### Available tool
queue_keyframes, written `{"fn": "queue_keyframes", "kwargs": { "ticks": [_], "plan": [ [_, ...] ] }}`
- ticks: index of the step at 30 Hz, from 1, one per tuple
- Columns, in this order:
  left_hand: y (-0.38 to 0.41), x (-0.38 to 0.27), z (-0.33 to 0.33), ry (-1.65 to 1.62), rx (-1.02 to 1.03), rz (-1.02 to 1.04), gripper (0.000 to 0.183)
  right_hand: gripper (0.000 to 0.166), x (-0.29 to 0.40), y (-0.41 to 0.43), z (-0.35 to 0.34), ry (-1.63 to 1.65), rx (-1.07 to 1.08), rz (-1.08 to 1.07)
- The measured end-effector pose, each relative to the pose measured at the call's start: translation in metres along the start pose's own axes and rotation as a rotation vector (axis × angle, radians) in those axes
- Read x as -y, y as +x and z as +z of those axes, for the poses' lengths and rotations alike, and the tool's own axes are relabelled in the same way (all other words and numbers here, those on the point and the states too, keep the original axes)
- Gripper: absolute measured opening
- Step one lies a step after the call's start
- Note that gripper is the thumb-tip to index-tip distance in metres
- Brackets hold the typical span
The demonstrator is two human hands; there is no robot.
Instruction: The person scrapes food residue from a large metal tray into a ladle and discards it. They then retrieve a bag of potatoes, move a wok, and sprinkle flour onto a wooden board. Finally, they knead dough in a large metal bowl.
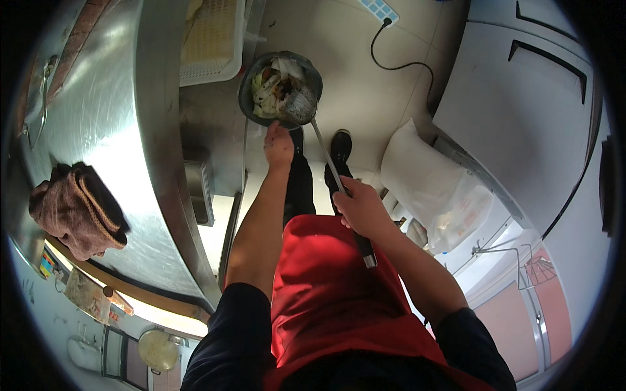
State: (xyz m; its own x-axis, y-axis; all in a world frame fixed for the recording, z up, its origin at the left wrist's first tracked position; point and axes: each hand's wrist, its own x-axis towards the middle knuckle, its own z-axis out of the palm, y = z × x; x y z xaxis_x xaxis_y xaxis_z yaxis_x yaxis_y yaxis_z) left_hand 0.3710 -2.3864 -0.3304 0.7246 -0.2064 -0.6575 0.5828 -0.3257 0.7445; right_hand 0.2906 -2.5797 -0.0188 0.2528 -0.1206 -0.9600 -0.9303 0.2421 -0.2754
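My right hand (362, 205) is closed around the handle of a long metal ladle (325, 146), whose dark grip end points back towards my apron. The ladle's bowl (301, 105) is tilted over the near right side of a dark waste bin (247, 105), partly overlapping its contents. Inside the bin lie food scraps (266, 95), among them pale leafy pieces and dark wet bits. My left hand (279, 144) is at the bin's near rim with its fingertips over the edge; whether it grips the rim is hard to tell.
A stainless steel counter (156, 122) runs along the left, with a brown cloth (80, 210) on it. Beyond it stands a white plastic basket (215, 71). To the right are a white sack (420, 166) and a white refrigerator (513, 97). A power strip (379, 10) and black cord (391, 68) lie on the floor.
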Motion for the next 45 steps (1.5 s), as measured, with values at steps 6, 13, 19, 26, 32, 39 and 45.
{"fn": "queue_keyframes", "kwargs": {
  "ticks": [6, 13, 19, 26, 32, 39, 45],
  "plan": [
    [0.000, -0.104, 0.008, -0.110, -0.084, -0.488, 0.041, 0.021, -0.003, 0.009, -0.015, -0.084, -0.097, -0.063],
    [0.007, -0.106, -0.001, -0.741, 0.100, -0.697, 0.021, 0.031, -0.004, 0.019, -0.007, -0.052, -0.052, -0.018],
    [0.023, -0.076, -0.016, -1.176, 0.247, -0.862, 0.024, 0.032, -0.004, 0.020, -0.002, -0.065, -0.002, -0.033],
    [-0.007, -0.103, -0.015, -0.930, 0.096, -0.748, 0.030, 0.040, -0.015, 0.034, -0.007, -0.003, -0.027, -0.006],
    [-0.011, -0.119, 0.007, -0.745, 0.125, -0.862, 0.016, 0.051, -0.014, 0.028, 0.002, -0.106, -0.057, -0.049],
    [-0.016, -0.101, 0.027, -0.897, 0.059, -0.857, 0.023, 0.046, -0.019, 0.028, 0.000, -0.093, -0.072, -0.038],
    [-0.010, -0.093, 0.022, -0.415, -0.172, -0.648, 0.023, 0.043, -0.020, 0.008, -0.025, 0.019, -0.037, 0.035]
  ]
}}
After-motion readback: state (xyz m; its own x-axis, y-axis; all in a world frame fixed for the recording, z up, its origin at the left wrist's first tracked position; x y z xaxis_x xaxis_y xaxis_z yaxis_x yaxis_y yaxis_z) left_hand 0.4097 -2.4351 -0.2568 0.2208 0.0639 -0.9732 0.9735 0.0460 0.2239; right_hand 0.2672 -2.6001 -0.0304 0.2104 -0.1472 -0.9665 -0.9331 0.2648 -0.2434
